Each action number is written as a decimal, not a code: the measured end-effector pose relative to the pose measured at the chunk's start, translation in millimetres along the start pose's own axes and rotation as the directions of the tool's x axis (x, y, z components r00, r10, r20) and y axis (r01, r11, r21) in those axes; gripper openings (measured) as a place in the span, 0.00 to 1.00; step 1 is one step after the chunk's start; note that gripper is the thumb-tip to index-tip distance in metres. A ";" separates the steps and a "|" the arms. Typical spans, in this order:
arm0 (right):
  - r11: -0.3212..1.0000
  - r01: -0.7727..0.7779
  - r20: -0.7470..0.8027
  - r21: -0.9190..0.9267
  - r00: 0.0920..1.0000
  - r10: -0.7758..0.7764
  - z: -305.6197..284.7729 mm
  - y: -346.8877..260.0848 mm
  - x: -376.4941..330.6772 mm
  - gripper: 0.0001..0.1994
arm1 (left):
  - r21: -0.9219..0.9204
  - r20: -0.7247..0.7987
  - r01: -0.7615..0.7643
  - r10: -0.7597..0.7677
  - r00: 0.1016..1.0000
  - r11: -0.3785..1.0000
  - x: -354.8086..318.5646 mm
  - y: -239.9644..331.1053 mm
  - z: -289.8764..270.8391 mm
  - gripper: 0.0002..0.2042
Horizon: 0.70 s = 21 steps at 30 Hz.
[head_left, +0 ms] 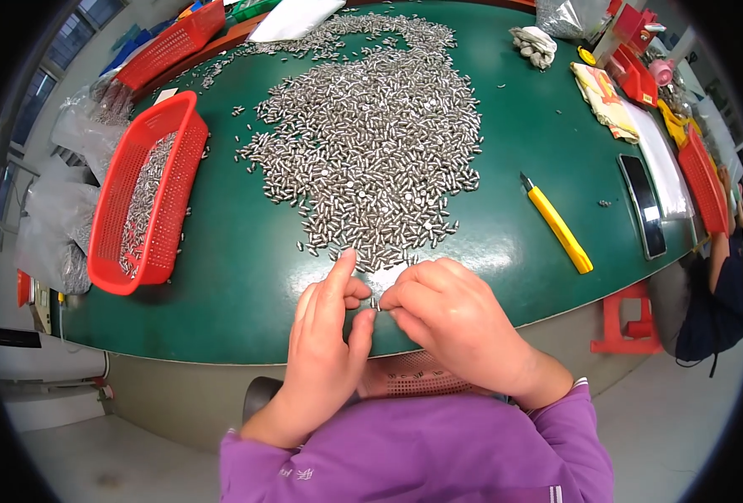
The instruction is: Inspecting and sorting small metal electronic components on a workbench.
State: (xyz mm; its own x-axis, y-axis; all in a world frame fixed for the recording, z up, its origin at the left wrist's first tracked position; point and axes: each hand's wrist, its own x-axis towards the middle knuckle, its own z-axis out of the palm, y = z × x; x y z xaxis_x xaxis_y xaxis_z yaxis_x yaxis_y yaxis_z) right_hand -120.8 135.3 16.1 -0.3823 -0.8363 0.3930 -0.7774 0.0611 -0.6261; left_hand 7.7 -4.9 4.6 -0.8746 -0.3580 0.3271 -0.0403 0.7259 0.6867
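A broad pile of small silver, bullet-shaped metal pins (380,142) covers the middle of the green table. At its near edge my left hand (325,331) has its index finger stretched toward the pile, with thumb and fingers apart. My right hand (451,314) is closed in a pinch just beside it. A metal pin (375,304) or two show between the hands, touching the right fingertips; the fingers partly hide them. Below the hands, under the table edge, a pale red perforated basket (417,384) shows in part above my lap.
To the left a red perforated basket (183,180) holds more pins. On the right lie a yellow utility knife (560,230) with its blade out, a phone (642,205), a cloth (603,101) and white gloves (533,47). A person (715,293) sits beyond a red stool (625,323).
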 end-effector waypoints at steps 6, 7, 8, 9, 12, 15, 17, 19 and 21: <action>0.997 -0.042 -0.087 0.062 0.995 0.047 2.6 -3.4 2.1 0.09 | -0.135 0.042 0.071 -0.066 0.997 0.988 2.4 -0.2 -1.6 0.34; 0.997 -0.042 -0.087 0.063 0.995 0.047 2.9 -2.8 2.1 0.09 | -0.148 0.044 0.081 -0.075 0.996 0.986 3.0 0.1 -2.3 0.33; 0.997 -0.034 -0.069 0.064 0.997 0.038 3.2 -1.6 1.9 0.09 | -0.161 0.046 0.091 -0.084 0.995 0.983 3.6 0.4 -3.0 0.32; 0.998 -0.026 -0.051 0.065 0.998 0.029 3.9 -0.6 1.7 0.09 | -0.161 0.045 0.092 -0.085 0.995 0.983 4.2 1.1 -3.5 0.32; 0.999 -0.046 -0.058 -0.011 0.997 0.046 7.4 -1.2 0.8 0.08 | -0.145 0.065 0.115 -0.106 0.992 0.983 6.5 4.2 -2.8 0.32; 0.998 -0.058 -0.054 -0.036 0.997 0.056 8.0 -2.2 1.6 0.07 | -0.152 0.052 0.117 -0.110 0.993 0.981 6.2 3.2 -1.2 0.31; 0.997 -0.069 -0.089 -0.025 0.994 0.066 10.4 -3.0 2.5 0.07 | -0.158 0.021 0.077 -0.074 0.997 0.985 5.9 0.6 0.5 0.32; 0.997 -0.078 -0.124 -0.013 0.989 0.076 11.0 -3.5 2.3 0.08 | -0.151 0.036 0.066 -0.061 0.997 0.986 4.8 -1.2 -0.4 0.32; 0.997 -0.082 -0.107 -0.001 0.991 0.082 10.5 -3.9 1.2 0.09 | -0.143 0.050 0.055 -0.048 0.998 0.988 3.5 -1.9 -0.6 0.31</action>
State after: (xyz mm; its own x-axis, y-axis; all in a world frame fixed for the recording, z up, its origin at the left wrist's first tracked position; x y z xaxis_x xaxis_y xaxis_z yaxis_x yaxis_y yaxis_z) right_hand -113.0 128.3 11.9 -0.4956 -0.7655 0.4104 -0.7437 0.1299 -0.6558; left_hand 5.0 -8.0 4.9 -0.8946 -0.3629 0.2606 -0.0191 0.6138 0.7893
